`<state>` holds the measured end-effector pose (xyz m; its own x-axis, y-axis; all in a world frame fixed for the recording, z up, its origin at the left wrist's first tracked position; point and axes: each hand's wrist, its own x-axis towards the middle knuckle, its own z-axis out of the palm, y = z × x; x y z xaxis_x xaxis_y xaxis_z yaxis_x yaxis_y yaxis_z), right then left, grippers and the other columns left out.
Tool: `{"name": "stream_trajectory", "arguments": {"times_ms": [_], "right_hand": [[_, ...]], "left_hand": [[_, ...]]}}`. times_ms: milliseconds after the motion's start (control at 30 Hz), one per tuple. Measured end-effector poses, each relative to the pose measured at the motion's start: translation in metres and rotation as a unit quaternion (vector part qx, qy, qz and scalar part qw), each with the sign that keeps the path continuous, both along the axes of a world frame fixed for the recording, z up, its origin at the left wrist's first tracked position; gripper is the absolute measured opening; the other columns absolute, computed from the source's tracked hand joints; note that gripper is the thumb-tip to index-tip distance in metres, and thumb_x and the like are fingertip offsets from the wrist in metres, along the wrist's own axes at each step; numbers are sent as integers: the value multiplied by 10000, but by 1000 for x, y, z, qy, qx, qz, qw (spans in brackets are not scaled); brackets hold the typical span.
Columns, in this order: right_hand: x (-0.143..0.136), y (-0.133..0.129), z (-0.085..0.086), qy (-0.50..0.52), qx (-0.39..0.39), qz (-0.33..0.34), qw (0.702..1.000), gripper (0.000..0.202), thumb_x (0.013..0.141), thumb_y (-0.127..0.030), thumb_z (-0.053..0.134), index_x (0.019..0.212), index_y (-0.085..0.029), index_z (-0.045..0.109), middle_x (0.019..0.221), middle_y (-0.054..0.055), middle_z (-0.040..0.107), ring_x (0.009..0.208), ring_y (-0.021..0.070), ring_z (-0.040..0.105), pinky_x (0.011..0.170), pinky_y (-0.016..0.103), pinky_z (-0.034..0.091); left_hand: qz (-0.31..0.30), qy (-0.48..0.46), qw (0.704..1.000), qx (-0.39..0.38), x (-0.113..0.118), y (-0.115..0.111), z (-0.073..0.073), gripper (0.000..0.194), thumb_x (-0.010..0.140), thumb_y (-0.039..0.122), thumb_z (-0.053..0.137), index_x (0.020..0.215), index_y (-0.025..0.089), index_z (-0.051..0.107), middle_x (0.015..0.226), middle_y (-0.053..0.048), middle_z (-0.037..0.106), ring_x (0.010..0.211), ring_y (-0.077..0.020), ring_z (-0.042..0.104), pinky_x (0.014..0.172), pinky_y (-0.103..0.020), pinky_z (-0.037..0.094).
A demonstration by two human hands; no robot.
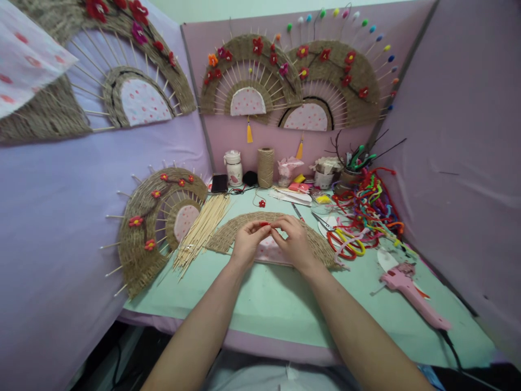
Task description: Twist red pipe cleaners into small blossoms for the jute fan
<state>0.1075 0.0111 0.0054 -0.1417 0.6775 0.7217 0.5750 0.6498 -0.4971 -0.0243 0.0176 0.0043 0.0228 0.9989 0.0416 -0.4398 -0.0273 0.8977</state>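
Both hands meet above a flat twine fan (230, 231) with a pale dotted centre, lying on the mint table. My left hand (249, 241) pinches one end of a small red piece (264, 224). The fingers of my right hand (292, 239) are closed on the same piece from the other side. Its exact shape is partly hidden by the fingertips. Just beyond the fan lies a small red flower (261, 203) with a thin loop.
Thin wooden sticks (203, 228) lie left, beside a decorated fan (142, 239). Scissors (344, 243), colourful fuzzy stems (378, 201) and a pink glue gun (415, 298) are right. A bottle (233, 168) and twine spool (266, 167) stand behind.
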Motion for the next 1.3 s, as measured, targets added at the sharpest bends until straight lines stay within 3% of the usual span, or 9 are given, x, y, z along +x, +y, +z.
{"name": "stream_trajectory", "arguments": {"times_ms": [200, 533, 800, 1100, 1300], "right_hand": [[-1, -6, 5, -6, 25, 6, 1000, 102, 841, -207, 518, 831, -214, 619, 853, 55, 589, 861, 196, 520, 767, 340, 429], [-5, -10, 6, 35, 56, -9, 998, 104, 817, -189, 526, 826, -227, 623, 850, 56, 578, 863, 196, 516, 775, 355, 434], [-12, -14, 11, 159, -39, 0, 986, 92, 802, -214, 520, 741, -205, 588, 741, 17, 532, 675, 143, 485, 612, 284, 415], [-8, -5, 5, 127, -41, -26, 991, 89, 782, -173, 512, 702, -194, 545, 733, 19, 525, 698, 149, 485, 631, 279, 400], [-2, -3, 8, 89, -69, -7, 994, 52, 768, -210, 551, 800, -194, 588, 805, 36, 573, 754, 166, 516, 683, 296, 419]], "left_hand": [[-9, -5, 1000, -8, -2, 3, -2, 243, 564, 235, 759, 757, 128, 658, 720, -25, 662, 709, -118, 615, 781, -298, 487], [-4, -4, 998, 59, 0, -2, 2, 192, 627, 237, 716, 785, 150, 651, 777, -19, 669, 756, -121, 617, 781, -282, 480], [-4, -2, 999, 53, -1, 2, -1, 207, 600, 244, 735, 765, 152, 652, 738, -13, 668, 715, -119, 619, 760, -285, 484], [-25, 12, 1000, -3, -1, 2, -1, 233, 571, 240, 763, 756, 133, 672, 729, -30, 675, 698, -116, 620, 735, -274, 495], [5, 46, 999, -13, -1, 2, -2, 232, 567, 255, 758, 745, 131, 675, 736, -33, 674, 710, -126, 628, 785, -312, 501]]}}
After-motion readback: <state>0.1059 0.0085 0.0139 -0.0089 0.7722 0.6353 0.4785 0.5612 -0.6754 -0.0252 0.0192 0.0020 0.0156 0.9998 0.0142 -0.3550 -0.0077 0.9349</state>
